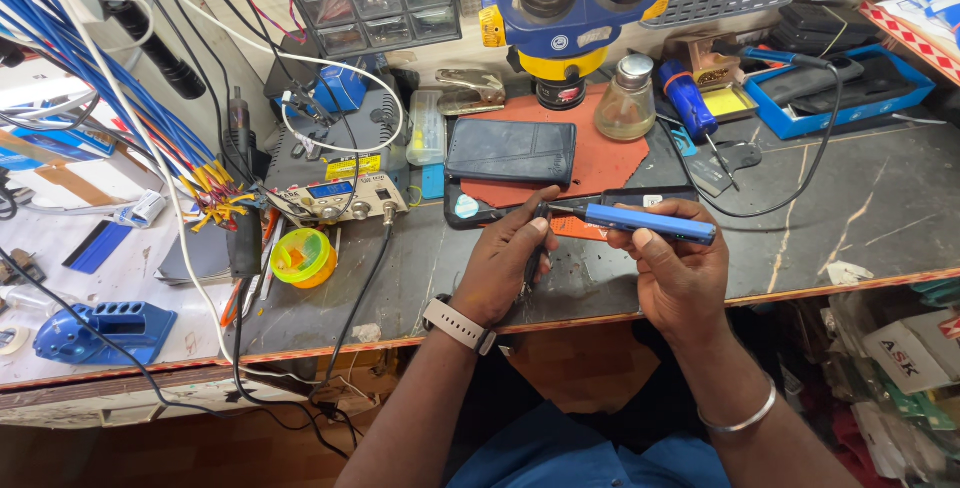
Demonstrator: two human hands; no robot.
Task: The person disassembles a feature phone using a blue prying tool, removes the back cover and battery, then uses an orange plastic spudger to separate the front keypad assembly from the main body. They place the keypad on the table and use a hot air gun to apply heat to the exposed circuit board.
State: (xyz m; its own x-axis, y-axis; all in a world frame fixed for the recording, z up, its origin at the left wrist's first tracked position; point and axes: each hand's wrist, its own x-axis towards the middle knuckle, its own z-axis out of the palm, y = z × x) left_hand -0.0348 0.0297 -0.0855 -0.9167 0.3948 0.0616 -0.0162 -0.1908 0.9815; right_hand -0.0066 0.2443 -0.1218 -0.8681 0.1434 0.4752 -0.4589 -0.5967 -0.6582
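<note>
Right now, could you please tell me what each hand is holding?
Left hand: closed around a thin dark tool; its tip meets the screwdriver's tip.
Right hand: closed on the blue electric screwdriver.

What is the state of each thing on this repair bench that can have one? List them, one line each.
Blue tool: held level in right hand, tip pointing left.
Left hand: fingertips at the tool's tip.
Phone: lying flat on red mat.
Glass bottle: upright, capped.
Power unit: display lit.
Yellow-green tub: open.
Blue screwdriver: lying unused.
</note>
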